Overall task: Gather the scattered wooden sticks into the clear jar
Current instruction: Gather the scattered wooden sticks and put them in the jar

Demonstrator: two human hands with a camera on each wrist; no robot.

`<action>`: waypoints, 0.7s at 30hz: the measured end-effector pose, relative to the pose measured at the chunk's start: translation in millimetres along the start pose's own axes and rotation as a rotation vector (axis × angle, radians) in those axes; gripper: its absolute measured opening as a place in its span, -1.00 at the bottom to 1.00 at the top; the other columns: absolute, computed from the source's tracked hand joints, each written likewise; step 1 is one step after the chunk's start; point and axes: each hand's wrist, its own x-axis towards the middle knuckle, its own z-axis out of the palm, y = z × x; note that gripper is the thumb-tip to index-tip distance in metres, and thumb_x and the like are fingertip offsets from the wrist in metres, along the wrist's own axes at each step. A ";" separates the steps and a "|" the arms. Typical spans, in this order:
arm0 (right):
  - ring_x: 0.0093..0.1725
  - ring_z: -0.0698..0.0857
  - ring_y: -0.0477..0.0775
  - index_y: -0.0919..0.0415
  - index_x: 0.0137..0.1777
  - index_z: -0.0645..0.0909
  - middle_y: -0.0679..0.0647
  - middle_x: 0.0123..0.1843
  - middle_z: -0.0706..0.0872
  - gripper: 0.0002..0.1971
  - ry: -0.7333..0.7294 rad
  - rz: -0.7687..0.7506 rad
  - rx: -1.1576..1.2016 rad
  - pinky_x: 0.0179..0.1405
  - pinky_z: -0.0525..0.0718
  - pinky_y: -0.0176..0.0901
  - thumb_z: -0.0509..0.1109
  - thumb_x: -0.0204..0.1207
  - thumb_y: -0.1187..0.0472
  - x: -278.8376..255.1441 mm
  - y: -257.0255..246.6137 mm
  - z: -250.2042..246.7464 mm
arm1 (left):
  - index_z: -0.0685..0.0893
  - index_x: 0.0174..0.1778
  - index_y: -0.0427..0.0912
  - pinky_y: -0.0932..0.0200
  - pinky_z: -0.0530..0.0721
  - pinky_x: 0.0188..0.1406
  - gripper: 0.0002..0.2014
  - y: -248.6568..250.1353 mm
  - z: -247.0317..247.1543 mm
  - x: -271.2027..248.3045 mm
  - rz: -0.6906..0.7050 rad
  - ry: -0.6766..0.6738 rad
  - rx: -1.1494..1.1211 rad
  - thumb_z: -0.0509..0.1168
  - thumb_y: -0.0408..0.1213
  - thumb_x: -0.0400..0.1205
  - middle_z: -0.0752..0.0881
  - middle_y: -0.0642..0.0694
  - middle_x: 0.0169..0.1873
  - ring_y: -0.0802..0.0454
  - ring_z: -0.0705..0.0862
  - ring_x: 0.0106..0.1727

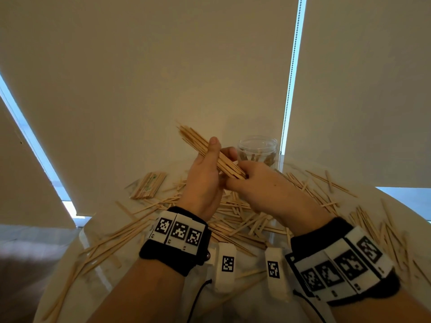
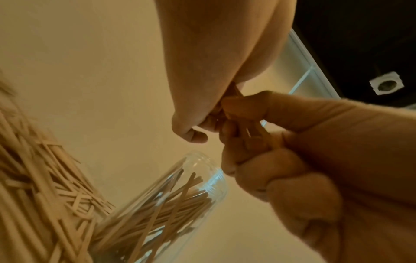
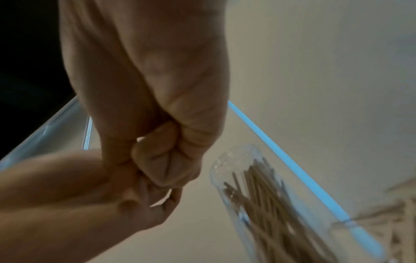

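Note:
A bundle of thin wooden sticks [image 1: 205, 145] is held up above the table, slanting up to the left. My left hand [image 1: 207, 169] grips its middle, thumb on top. My right hand [image 1: 249, 180] curls round the bundle's lower end, touching the left hand. Just behind the hands stands the clear jar [image 1: 257, 151], open at the top and partly filled with sticks; the left wrist view shows the jar [image 2: 162, 210] below the hands, as does the right wrist view's jar [image 3: 270, 204]. Several loose sticks [image 1: 235, 220] lie scattered over the table under and around both hands.
A neat flat stack of sticks [image 1: 149, 185] lies at the table's back left. The round white table [image 1: 98, 285] ends close to drawn window blinds [image 1: 163, 66] behind the jar. More sticks [image 1: 373, 227] spread along the right rim.

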 end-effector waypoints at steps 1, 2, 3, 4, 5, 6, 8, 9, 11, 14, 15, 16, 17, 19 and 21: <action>-0.56 0.51 -0.12 0.12 -0.02 0.66 -0.03 -0.44 0.59 -0.87 0.044 -0.015 -0.036 -0.48 0.49 -0.16 0.39 0.56 0.07 1.9 2.5 0.0 | 0.50 0.11 -0.20 0.00 0.78 -0.03 -0.73 0.5 0.4 -0.4 -0.028 -0.036 -0.006 0.12 -0.04 0.85 0.76 -0.19 -0.06 -0.06 0.76 -0.08; -0.52 0.55 -0.13 0.04 -0.05 0.66 -0.06 -0.41 0.62 -0.90 0.078 -0.035 -0.070 -0.45 0.49 -0.17 0.38 0.56 0.05 3.4 4.7 0.0 | 0.52 0.07 -0.19 -0.03 0.77 0.12 -0.72 0.5 1.7 -1.5 -0.053 -0.069 0.004 0.11 -0.03 0.86 0.78 -0.21 0.02 -0.08 0.77 0.02; -0.48 0.58 -0.14 -0.03 -0.09 0.64 -0.08 -0.39 0.65 -0.93 0.101 -0.053 -0.097 -0.42 0.50 -0.19 0.36 0.56 0.03 4.2 6.3 0.4 | 0.54 0.01 -0.18 -0.04 0.74 0.22 -0.70 -0.3 3.3 -3.0 -0.073 -0.092 0.017 0.10 -0.03 0.86 0.79 -0.22 0.08 -0.09 0.78 0.11; -0.46 0.60 -0.14 -0.06 -0.13 0.62 -0.08 -0.39 0.65 -0.92 0.118 -0.069 -0.114 -0.40 0.49 -0.19 0.35 0.56 0.01 4.4 7.0 1.0 | 0.57 -0.05 -0.17 -0.05 0.72 0.27 -0.67 -2.0 4.5 -4.4 -0.085 -0.106 0.031 0.09 -0.04 0.86 0.80 -0.23 0.14 -0.09 0.79 0.18; -0.44 0.60 -0.14 -0.07 -0.17 0.60 -0.08 -0.40 0.65 -0.88 0.130 -0.080 -0.140 -0.39 0.50 -0.17 0.32 0.57 -0.02 4.8 8.2 1.5 | 0.63 -0.09 -0.16 -0.06 0.70 0.32 -0.64 -4.1 5.7 -5.5 -0.097 -0.110 0.037 0.09 -0.04 0.86 0.81 -0.24 0.19 -0.10 0.80 0.24; -0.44 0.61 -0.12 -0.07 -0.17 0.59 -0.08 -0.40 0.65 -0.85 0.140 -0.084 -0.172 -0.38 0.52 -0.14 0.29 0.58 -0.05 4.8 9.3 2.1 | 0.71 -0.15 -0.14 -0.08 0.67 0.37 -0.59 -5.8 6.6 -6.6 -0.111 -0.114 0.044 0.09 -0.05 0.86 0.80 -0.25 0.24 -0.12 0.78 0.29; -0.39 0.66 -0.08 -0.07 -0.02 0.58 -0.07 -0.33 0.68 -0.80 0.153 -0.076 -0.227 -0.33 0.63 -0.10 0.21 0.61 -0.14 3.7 10.7 3.6 | 0.84 -0.23 -0.09 -0.11 0.60 0.50 -0.52 -7.2 7.2 -8.3 -0.131 -0.132 0.055 0.11 -0.07 0.86 0.79 -0.26 0.29 -0.15 0.74 0.38; -0.35 0.70 -0.06 -0.10 0.11 0.55 -0.07 -0.27 0.71 -0.76 0.159 -0.073 -0.246 -0.29 0.67 -0.09 0.19 0.61 -0.17 3.7 12.3 4.7 | 0.87 -0.23 -0.08 -0.11 0.56 0.55 -0.51 -6.7 7.6 -8.8 -0.137 -0.140 0.060 0.12 -0.09 0.86 0.78 -0.26 0.30 -0.15 0.72 0.40; -0.23 0.72 -0.03 -0.13 0.27 0.50 -0.09 -0.17 0.72 -0.69 0.175 -0.094 -0.297 -0.20 0.67 -0.08 0.16 0.61 -0.17 4.0 13.9 7.0 | 0.90 -0.25 -0.07 -0.12 0.52 0.60 -0.50 -7.1 6.5 -8.4 -0.151 -0.153 0.070 0.13 -0.10 0.86 0.78 -0.26 0.30 -0.14 0.71 0.42; -0.30 0.66 -0.09 -0.04 0.10 0.59 -0.08 -0.25 0.68 -0.78 0.154 -0.137 -0.318 -0.32 0.58 -0.15 0.17 0.65 -0.06 5.0 12.2 4.5 | 0.87 -0.03 -0.17 -0.12 0.56 0.57 -0.62 -5.9 3.9 -7.0 -0.162 -0.168 0.108 0.17 -0.13 0.84 0.78 -0.30 0.29 -0.14 0.73 0.39; -0.36 0.64 -0.11 0.00 0.00 0.60 -0.07 -0.29 0.67 -0.80 0.119 -0.145 -0.325 -0.37 0.55 -0.18 0.17 0.67 -0.02 4.9 12.2 1.0 | 0.83 0.03 -0.20 -0.14 0.59 0.53 -0.70 -3.6 3.3 -6.5 -0.154 -0.171 0.118 0.22 -0.16 0.82 0.78 -0.32 0.29 -0.16 0.74 0.36; -0.42 0.60 -0.13 0.03 -0.07 0.59 -0.06 -0.33 0.65 -0.80 0.077 -0.151 -0.334 -0.40 0.52 -0.21 0.18 0.68 0.02 4.2 12.5 -3.4 | 0.78 0.06 -0.19 -0.18 0.60 0.48 -0.81 0.1 2.6 -6.0 -0.138 -0.153 0.102 0.28 -0.21 0.78 0.76 -0.35 0.29 -0.17 0.75 0.30; -0.47 0.55 -0.14 0.07 -0.12 0.58 -0.06 -0.37 0.62 -0.79 0.031 -0.149 -0.345 -0.42 0.49 -0.24 0.19 0.68 0.05 3.1 12.9 -7.8 | 0.71 0.09 -0.17 -0.21 0.63 0.43 -0.89 5.9 1.3 -5.2 -0.111 -0.112 0.062 0.35 -0.23 0.73 0.76 -0.36 0.30 -0.17 0.76 0.25; -0.49 0.48 -0.12 0.11 -0.22 0.52 -0.05 -0.42 0.54 -0.76 -0.054 -0.130 -0.369 -0.43 0.47 -0.24 0.23 0.67 0.07 0.4 13.6 -16.0 | 0.61 0.22 -0.14 -0.24 0.71 0.37 -0.75 16.3 -6.6 -1.2 -0.021 0.035 -0.065 0.42 -0.19 0.68 0.77 -0.31 0.29 -0.16 0.80 0.22; -0.45 0.49 -0.10 0.06 -0.27 0.49 -0.05 -0.40 0.53 -0.75 -0.127 -0.111 -0.413 -0.40 0.47 -0.24 0.26 0.65 0.07 -2.2 11.8 -20.4 | 0.58 0.32 -0.12 -0.23 0.75 0.30 -0.67 27.3 -15.4 2.1 0.069 0.151 -0.172 0.40 -0.07 0.71 0.80 -0.24 0.26 -0.18 0.82 0.20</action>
